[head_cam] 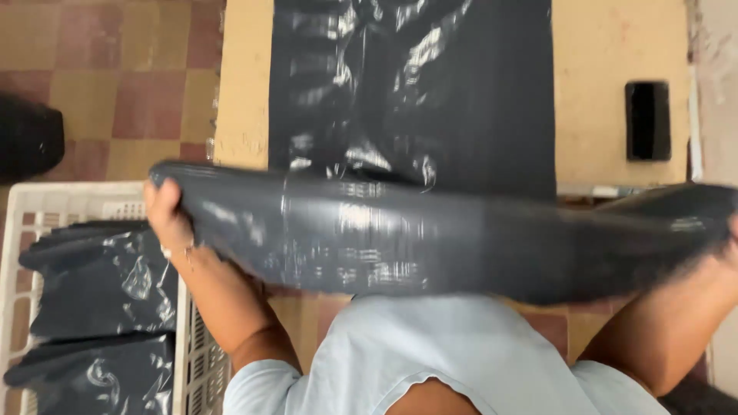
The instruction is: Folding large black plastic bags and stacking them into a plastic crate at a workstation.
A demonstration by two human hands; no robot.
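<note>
I hold a glossy black plastic bag (400, 242) stretched sideways in front of me, above the table's near edge. My left hand (165, 215) grips its left end. My right hand (730, 242) grips the right end at the frame's edge and is mostly hidden by the plastic. More flat black plastic bags (415, 92) lie on the tan table (607, 61) beyond the held one.
A white plastic crate (23, 204) at my left holds folded black bags (100, 284). A dark phone (647, 121) lies on the table's right side. A black object (27, 138) sits on the checkered floor at far left.
</note>
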